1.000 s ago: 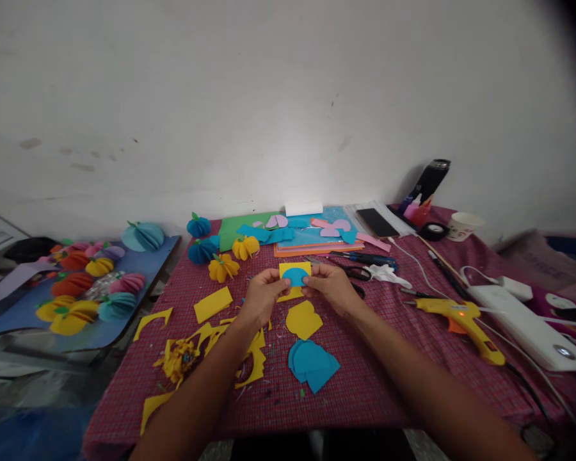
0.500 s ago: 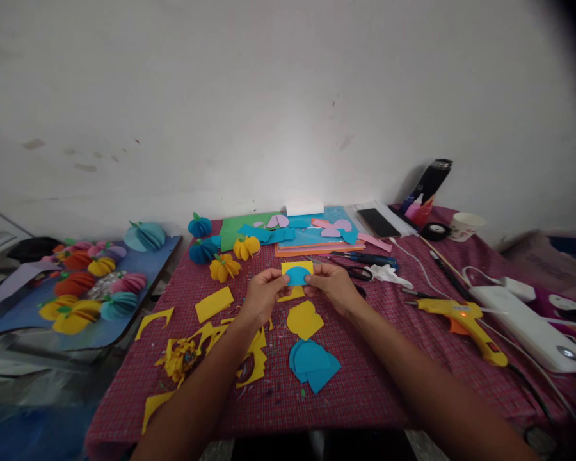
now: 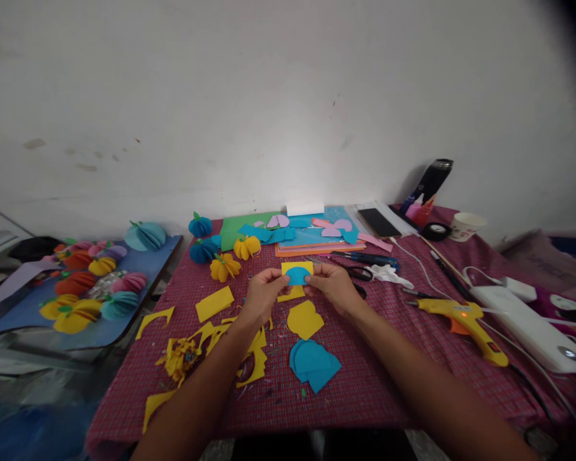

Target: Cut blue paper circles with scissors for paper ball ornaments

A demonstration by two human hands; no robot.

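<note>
Head cam: L hand (image 3: 264, 296) & R hand (image 3: 333, 286) both pinch blue half-circle (image 3: 297, 276) onto yellow paper square (image 3: 295, 279), above checked tablecloth (image 3: 365, 378). No shift vs 1 s ago, pieces held aligned. Glue gun (image 3: 463, 318) lies to R.

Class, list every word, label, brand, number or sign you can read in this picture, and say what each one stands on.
None can be read.
Paper cup: faint marks, too small to read.
Dark bottle: no legible label.
Phone: screen dark.
Yellow glue gun: no readable brand.
The blue paper piece held by both hands is plain.
</note>
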